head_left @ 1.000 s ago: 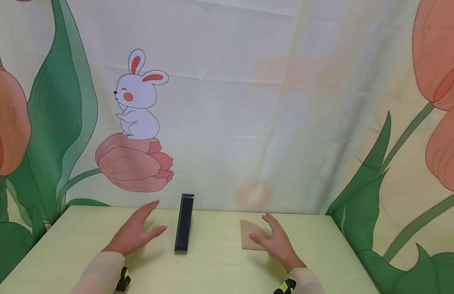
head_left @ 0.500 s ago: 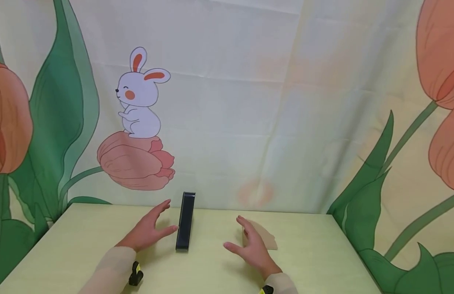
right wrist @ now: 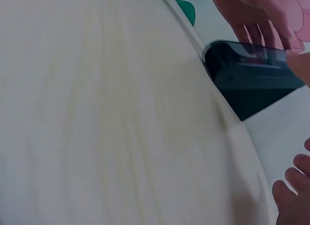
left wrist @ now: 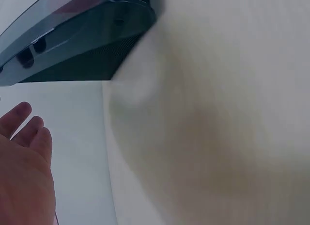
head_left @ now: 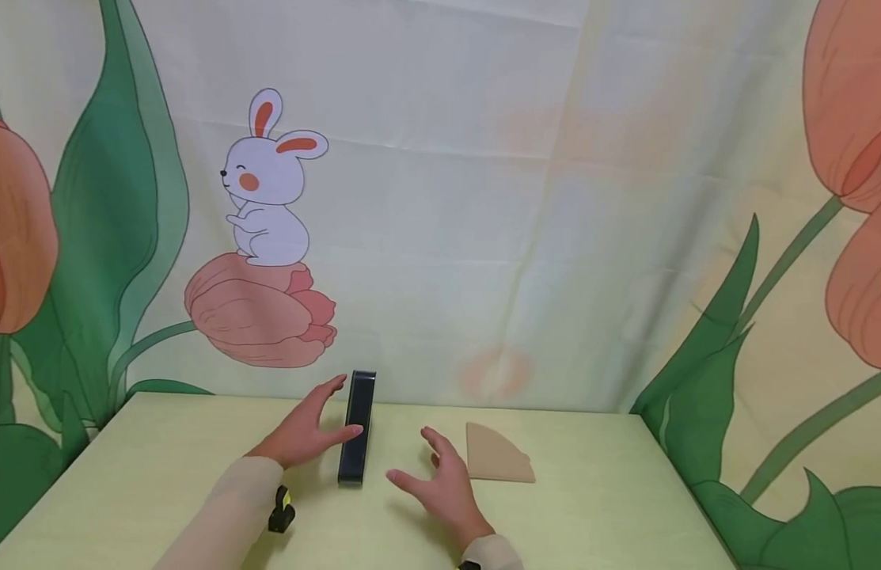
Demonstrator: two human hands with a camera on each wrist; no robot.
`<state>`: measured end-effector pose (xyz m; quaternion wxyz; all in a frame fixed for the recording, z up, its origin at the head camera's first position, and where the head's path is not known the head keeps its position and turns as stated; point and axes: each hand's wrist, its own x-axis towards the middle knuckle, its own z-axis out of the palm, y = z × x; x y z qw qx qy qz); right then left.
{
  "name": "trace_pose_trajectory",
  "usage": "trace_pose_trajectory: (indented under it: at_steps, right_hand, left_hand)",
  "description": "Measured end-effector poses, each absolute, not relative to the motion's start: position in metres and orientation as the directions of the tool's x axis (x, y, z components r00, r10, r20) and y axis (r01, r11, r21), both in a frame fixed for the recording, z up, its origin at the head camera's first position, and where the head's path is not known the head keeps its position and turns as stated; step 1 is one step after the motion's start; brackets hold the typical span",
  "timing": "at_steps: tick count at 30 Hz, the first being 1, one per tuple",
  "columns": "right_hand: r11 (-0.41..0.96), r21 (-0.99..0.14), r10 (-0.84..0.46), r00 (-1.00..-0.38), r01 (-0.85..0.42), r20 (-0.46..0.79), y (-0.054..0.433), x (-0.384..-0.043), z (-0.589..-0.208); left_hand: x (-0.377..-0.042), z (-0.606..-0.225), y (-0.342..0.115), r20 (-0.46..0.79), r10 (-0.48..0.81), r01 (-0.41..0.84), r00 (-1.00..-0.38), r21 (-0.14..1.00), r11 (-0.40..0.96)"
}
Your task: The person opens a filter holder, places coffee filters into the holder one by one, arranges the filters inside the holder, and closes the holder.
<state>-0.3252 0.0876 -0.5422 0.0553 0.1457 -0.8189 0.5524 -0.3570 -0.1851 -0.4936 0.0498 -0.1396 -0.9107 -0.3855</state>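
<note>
Beside spread left fingers [head_left: 330, 387] rests a glossy dark bar [head_left: 353, 454].

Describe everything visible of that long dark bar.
The long dark bar looks like plastic: glossy along one side, with small dark oval marks, and a finely textured panel. It rests on the table, its length running front to back. The left hand is beside it, thumb overlapping in the head view; contact is unclear.
</note>
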Motion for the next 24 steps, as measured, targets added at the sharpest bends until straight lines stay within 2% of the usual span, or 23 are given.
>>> trace_pose_trajectory:
  at_steps: [14,24]
  right_hand:
    - [0.276,-0.926,-0.101,-0.966,-0.257,0.238,0.028,-0.323,-0.546]
    - [0.27,-0.922,-0.024,-0.959,-0.278,0.282,0.004,-0.322,-0.545]
  left_hand:
    - [-0.38,-0.485,-0.176,0.096,0.201,0.19,-0.975,0.83,0.525]
    - [-0.391,-0.484,-0.168,0.092,0.179,0.161,-0.98,0.893,0.419]
